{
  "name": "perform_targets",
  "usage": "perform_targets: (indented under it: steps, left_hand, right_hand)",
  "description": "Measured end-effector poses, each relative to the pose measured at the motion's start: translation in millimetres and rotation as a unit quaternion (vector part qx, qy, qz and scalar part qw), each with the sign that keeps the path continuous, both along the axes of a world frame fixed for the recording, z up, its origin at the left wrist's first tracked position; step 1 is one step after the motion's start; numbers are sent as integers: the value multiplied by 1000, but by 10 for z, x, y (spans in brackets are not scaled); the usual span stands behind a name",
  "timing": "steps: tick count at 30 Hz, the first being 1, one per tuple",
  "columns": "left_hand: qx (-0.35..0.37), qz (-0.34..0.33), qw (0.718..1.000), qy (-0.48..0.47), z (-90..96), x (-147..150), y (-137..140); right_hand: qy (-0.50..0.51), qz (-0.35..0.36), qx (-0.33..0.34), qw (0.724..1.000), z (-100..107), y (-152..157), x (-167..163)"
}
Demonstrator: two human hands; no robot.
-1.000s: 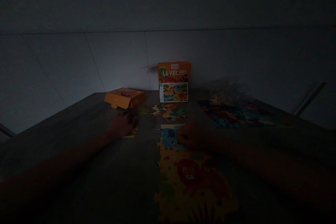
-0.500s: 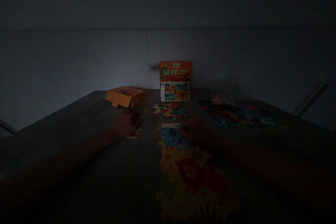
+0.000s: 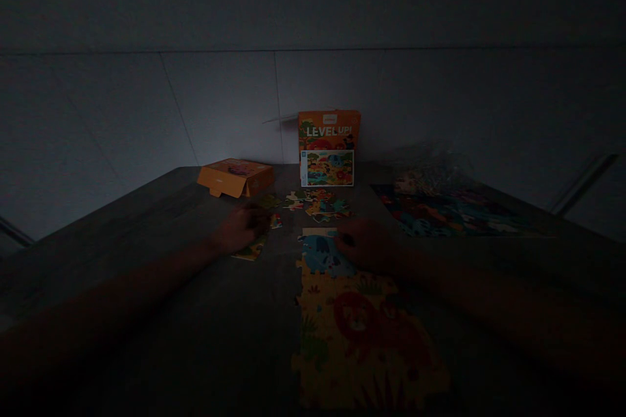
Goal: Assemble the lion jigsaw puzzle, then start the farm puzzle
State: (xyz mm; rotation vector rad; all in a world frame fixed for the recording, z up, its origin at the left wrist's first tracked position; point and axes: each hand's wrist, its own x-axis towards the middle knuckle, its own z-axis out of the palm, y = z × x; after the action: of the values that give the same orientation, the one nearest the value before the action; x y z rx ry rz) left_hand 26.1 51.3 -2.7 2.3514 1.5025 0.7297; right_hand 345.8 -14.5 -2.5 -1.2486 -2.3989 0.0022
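Note:
The scene is very dark. A partly assembled jigsaw puzzle (image 3: 332,313), with a blue elephant and a red lion, lies in front of me. My right hand (image 3: 366,242) rests at its upper right edge, fingers curled at the elephant section; what is under the fingertips is hidden. Left of the puzzle, my left hand (image 3: 240,227) is closed, with a small red-and-white puzzle piece (image 3: 276,221) at its fingertips. Beneath that hand lies a joined yellow-green puzzle section (image 3: 252,250). Several loose puzzle pieces (image 3: 323,203) lie beyond the elephant.
An orange puzzle box (image 3: 328,130) stands at the back with a picture card (image 3: 327,168) leaning against it. An orange box lid (image 3: 235,177) sits at the back left. To the right are a dark picture sheet (image 3: 454,215) and a crumpled clear plastic bag (image 3: 430,172).
My left hand has shifted slightly to the right, and the red-and-white piece now shows at its fingertips. My right hand stays at the puzzle's edge.

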Motion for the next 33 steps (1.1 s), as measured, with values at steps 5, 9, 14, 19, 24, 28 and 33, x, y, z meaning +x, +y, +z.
perform_targets:
  steps: [5,9,14,19,24,28,33]
  left_hand:
    - [28,-41,997,50,6,54,-52]
    - [50,-13,995,83,-17,58,-36]
    - [57,17,993,104,-41,76,-41]
    - [49,45,993,99,-20,51,-17]
    - [45,69,994,70,14,69,-69]
    - [93,66,993,-4,47,146,-237]
    - [33,-64,986,-148,110,330,-519]
  right_hand:
    - [-8,3,11,1000,-22,26,13]
    - [-5,10,5,1000,-15,24,15]
    - [-2,9,2,1000,7,6,-3]
    - [-1,12,9,1000,4,14,-3]
    - [-17,5,-6,1000,-4,26,12]
    - [-37,3,15,999,-14,24,18]
    - [-30,104,105,989,28,-61,-19]
